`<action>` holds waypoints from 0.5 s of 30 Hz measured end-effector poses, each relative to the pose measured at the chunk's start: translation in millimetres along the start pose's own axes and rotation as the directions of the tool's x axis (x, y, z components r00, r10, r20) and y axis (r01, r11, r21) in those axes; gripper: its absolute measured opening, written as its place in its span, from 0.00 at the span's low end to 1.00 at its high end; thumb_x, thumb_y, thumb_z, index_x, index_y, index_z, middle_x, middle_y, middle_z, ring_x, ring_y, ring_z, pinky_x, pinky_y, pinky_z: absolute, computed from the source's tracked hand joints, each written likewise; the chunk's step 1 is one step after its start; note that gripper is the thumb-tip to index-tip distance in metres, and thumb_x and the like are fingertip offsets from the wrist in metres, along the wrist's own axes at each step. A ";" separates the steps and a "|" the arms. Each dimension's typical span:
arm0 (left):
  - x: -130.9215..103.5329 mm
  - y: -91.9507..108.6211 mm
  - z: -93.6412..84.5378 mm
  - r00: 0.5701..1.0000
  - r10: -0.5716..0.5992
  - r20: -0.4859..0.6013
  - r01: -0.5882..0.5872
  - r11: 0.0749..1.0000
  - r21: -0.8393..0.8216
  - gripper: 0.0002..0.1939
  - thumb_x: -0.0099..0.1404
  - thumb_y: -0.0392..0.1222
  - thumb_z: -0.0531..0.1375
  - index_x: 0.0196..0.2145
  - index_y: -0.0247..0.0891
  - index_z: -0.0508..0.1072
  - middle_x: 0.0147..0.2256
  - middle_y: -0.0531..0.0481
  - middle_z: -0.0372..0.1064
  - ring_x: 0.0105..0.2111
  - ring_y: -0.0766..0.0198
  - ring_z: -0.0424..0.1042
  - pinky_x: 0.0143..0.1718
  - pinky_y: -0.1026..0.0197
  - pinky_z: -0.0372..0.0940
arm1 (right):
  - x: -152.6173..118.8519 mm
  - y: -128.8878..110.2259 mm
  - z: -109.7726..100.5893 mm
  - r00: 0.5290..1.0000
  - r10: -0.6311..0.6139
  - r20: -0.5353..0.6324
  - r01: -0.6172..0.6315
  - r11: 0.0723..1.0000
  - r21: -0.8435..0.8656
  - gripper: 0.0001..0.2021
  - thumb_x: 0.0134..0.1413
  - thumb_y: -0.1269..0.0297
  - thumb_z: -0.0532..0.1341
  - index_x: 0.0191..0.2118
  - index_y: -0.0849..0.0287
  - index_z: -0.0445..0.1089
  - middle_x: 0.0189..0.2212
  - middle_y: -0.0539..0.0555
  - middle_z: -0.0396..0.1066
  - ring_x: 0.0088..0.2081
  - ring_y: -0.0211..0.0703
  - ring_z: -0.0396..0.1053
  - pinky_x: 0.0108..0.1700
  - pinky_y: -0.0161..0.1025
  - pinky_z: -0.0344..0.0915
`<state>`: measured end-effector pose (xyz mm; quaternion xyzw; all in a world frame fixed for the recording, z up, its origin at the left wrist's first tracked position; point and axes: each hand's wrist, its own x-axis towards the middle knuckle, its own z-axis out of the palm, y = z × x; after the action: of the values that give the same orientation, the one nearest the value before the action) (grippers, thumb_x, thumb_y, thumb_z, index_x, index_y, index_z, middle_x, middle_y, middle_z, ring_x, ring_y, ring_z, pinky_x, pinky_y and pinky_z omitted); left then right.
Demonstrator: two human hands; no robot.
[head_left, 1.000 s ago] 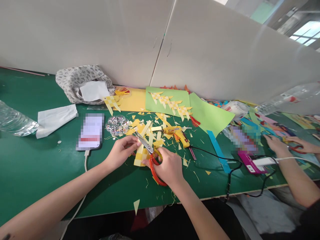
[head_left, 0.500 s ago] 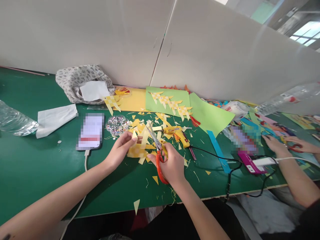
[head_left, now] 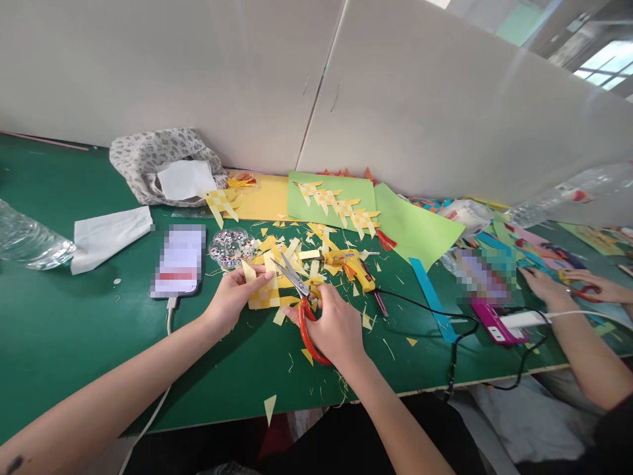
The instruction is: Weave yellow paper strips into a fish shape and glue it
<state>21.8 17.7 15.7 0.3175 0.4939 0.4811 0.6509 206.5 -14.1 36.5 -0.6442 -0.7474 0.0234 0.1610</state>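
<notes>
Between the thumb and fingers of my left hand point(head_left: 231, 294) is a woven yellow paper piece point(head_left: 266, 297) with pale and darker checks and loose strip ends. My right hand point(head_left: 336, 324) grips a pair of scissors point(head_left: 305, 316) with red and yellow handles. The blades are slightly parted and point up and left, close to the paper's right side. Beneath both hands lie many yellow paper scraps point(head_left: 316, 267). Just beyond my right hand rests a yellow hot glue gun point(head_left: 363, 272). A clear flower-shaped case point(head_left: 231, 248) of googly eyes is beyond my left hand.
Woven yellow paper fish point(head_left: 341, 208) lie on a green sheet point(head_left: 366, 188) at the back. A phone point(head_left: 179, 260) is at left, near a plastic bottle point(head_left: 32, 237). A black cord point(head_left: 430, 307) crosses the right side; a co-worker's hands point(head_left: 548, 290) hold scissors there.
The woven paper has turned so its checked face shows more. My left hand has shifted slightly left, and the scissors have swung lower and left with their blades parted.
</notes>
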 end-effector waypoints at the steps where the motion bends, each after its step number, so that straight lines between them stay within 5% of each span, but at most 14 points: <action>1: -0.7 -0.3 0.6 1.000 -0.007 0.005 0.007 1.000 -0.001 0.13 0.49 0.45 0.66 0.32 0.37 0.73 0.30 0.52 0.73 0.29 0.66 0.71 0.28 0.67 0.64 | -0.4 -0.7 0.3 1.000 -0.008 0.002 0.008 1.000 -0.006 0.20 0.48 0.43 0.54 0.31 0.58 0.59 0.25 0.51 0.65 0.22 0.38 0.65 0.21 0.32 0.49; 15: -3.1 -1.9 3.1 0.997 -0.012 0.071 0.014 1.000 -0.025 0.11 0.49 0.45 0.67 0.27 0.36 0.73 0.26 0.54 0.71 0.25 0.70 0.67 0.27 0.69 0.60 | -2.5 -7.0 4.2 0.999 -0.036 0.004 0.036 0.999 0.028 0.21 0.46 0.42 0.54 0.30 0.58 0.58 0.24 0.51 0.65 0.22 0.39 0.65 0.21 0.33 0.50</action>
<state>25.3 14.3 16.0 0.3228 0.4663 0.4715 0.6753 199.0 -17.0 33.7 -0.6284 -0.7587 0.0322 0.1687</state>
